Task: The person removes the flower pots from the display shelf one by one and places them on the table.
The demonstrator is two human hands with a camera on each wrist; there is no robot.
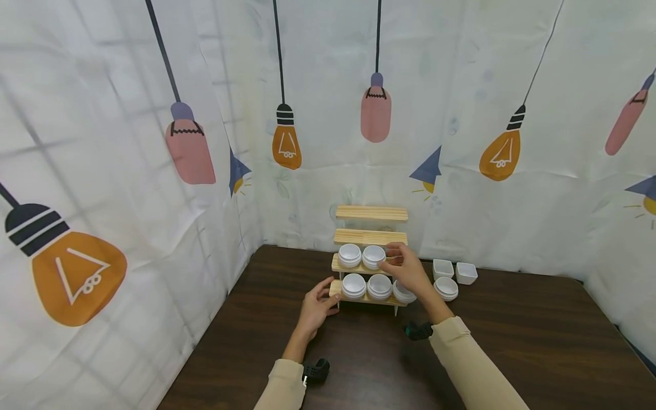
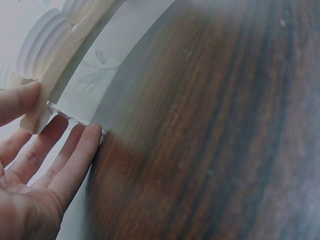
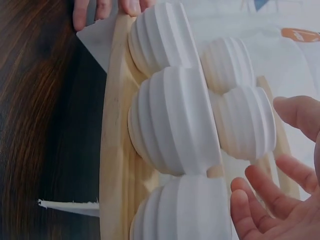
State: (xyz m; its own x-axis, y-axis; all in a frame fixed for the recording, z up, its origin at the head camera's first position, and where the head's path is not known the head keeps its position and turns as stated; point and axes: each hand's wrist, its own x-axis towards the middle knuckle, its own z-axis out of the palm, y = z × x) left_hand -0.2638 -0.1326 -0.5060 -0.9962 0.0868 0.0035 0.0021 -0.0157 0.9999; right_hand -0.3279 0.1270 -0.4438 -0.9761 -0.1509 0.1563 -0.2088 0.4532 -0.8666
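Observation:
A tiered wooden stand [image 1: 371,236] with white side supports stands against the back curtain. My left hand [image 1: 314,310] holds the left end of its lowest shelf [image 2: 60,70], thumb on the wood and fingers beneath. Three white ribbed bowls [image 3: 172,122] sit in a row on that shelf. On the second shelf are two more, a left bowl [image 1: 350,254] and a right bowl [image 3: 247,122]. Beside the right bowl hovers my right hand [image 1: 410,270], fingers spread and apart from it in the right wrist view. The two upper shelves carry nothing.
Right of the stand, on the dark wooden table [image 1: 512,336], are a round white bowl [image 1: 446,288] and two square white bowls [image 1: 466,273]. Curtains printed with lamps [image 1: 328,188] enclose the table's back and sides.

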